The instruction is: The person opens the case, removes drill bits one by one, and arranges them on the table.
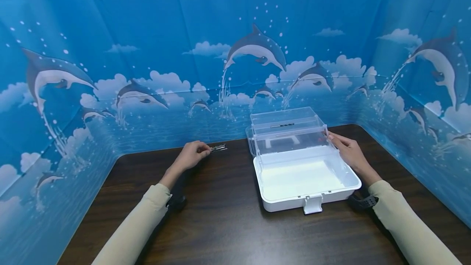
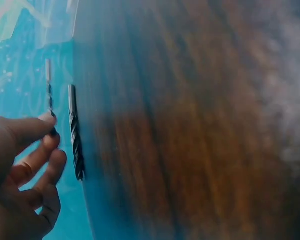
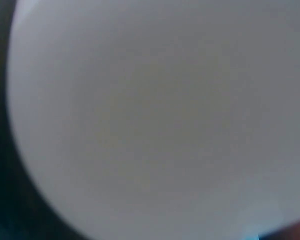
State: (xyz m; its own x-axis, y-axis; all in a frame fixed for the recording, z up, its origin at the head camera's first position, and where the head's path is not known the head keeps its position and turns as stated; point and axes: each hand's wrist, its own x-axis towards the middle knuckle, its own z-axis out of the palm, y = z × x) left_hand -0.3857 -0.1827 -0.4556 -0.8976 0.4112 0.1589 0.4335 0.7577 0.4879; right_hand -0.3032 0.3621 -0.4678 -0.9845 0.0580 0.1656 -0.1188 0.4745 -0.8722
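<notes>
My left hand (image 1: 194, 154) is over the table's far edge and pinches a thin drill bit (image 2: 49, 90) between thumb and index finger. Close beside it, a thicker dark drill bit (image 2: 76, 140) lies on the table. An opened white storage box (image 1: 283, 205) with a raised clear tray (image 1: 270, 131) stands on the right. One dark drill bit (image 1: 282, 125) lies in that tray. At the box's right side, my right hand (image 1: 347, 150) grips the raised tray's edge; its far fingers are partly hidden. The right wrist view holds mostly the blurred white box wall (image 3: 160, 120).
A dark wood table (image 1: 220, 216) carries everything. Its back and sides meet a blue dolphin-print curtain (image 1: 154, 19). The box's white latch (image 1: 313, 205) hangs down at its front.
</notes>
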